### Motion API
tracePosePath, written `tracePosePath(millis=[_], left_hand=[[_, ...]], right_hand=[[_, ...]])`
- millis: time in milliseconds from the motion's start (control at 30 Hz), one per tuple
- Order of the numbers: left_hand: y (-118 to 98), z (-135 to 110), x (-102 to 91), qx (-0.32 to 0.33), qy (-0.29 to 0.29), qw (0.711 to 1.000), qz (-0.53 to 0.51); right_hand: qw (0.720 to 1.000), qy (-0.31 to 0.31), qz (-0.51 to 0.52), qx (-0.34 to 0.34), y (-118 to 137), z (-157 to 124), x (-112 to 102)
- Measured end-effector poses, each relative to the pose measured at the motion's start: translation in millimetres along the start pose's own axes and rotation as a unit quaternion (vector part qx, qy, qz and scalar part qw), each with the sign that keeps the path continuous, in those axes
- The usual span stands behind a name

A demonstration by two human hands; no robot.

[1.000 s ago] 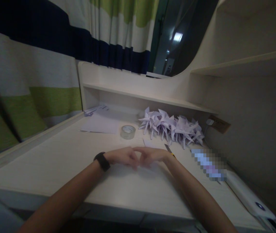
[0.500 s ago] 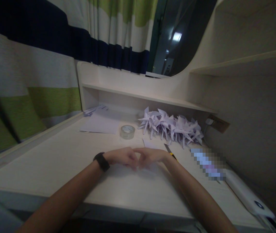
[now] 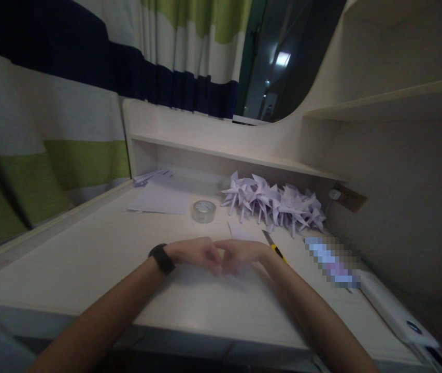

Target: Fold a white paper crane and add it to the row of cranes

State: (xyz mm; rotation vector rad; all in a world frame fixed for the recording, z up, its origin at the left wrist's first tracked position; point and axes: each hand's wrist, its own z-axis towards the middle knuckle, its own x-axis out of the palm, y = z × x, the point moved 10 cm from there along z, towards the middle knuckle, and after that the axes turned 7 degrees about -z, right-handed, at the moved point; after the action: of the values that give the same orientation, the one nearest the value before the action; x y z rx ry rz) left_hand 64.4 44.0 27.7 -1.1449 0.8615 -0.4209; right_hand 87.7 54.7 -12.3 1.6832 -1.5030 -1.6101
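Note:
My left hand [image 3: 202,254], with a dark watch [image 3: 162,259] on its wrist, meets my right hand [image 3: 240,255] above the desk. Both have curled fingers, and their fingertips come together, blurred. A pale, thin edge shows faintly under the right fingers; whatever they pinch is too smeared to name. Just behind the hands lies a small piece of white paper [image 3: 241,231]. A yellow and black utility knife [image 3: 275,247] rests by my right wrist, its blade pointing away. Farther back stands a roll of clear tape [image 3: 204,212].
Several white paper pinwheels [image 3: 271,199] are heaped at the back right. White paper sheets [image 3: 160,197] lie at the back left under the shelf [image 3: 221,150]. On the right are a blurred-out flat object [image 3: 331,262] and a long white device [image 3: 395,305].
My hands stay joined and have shifted very slightly, fingers still moving. More of the utility knife's handle shows beside my right wrist. Everything else lies as before.

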Motion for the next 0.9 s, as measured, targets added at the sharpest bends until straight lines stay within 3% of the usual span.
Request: tracePosePath(millis=[100,500,700,900], left_hand=[[0.6,-0.5,6.6,-0.011,0.033,0.999,-0.014],[11.2,-0.4,10.6,-0.013,0.071,0.997,0.021],[4.4,-0.4,6.2,-0.002,0.061,0.998,0.027],[3.2,1.0,-2.0,0.010,0.028,0.998,0.060]], right_hand=[[1.000,-0.007,-0.016,-0.002,-1.2,0.1,-1.8],[0.999,0.021,-0.021,0.024,-18.9,2.6,0.3],[0.999,0.029,-0.002,0.018,-26.4,4.7,0.5],[0.999,-0.028,0.035,0.003,-29.8,6.4,-10.0]])
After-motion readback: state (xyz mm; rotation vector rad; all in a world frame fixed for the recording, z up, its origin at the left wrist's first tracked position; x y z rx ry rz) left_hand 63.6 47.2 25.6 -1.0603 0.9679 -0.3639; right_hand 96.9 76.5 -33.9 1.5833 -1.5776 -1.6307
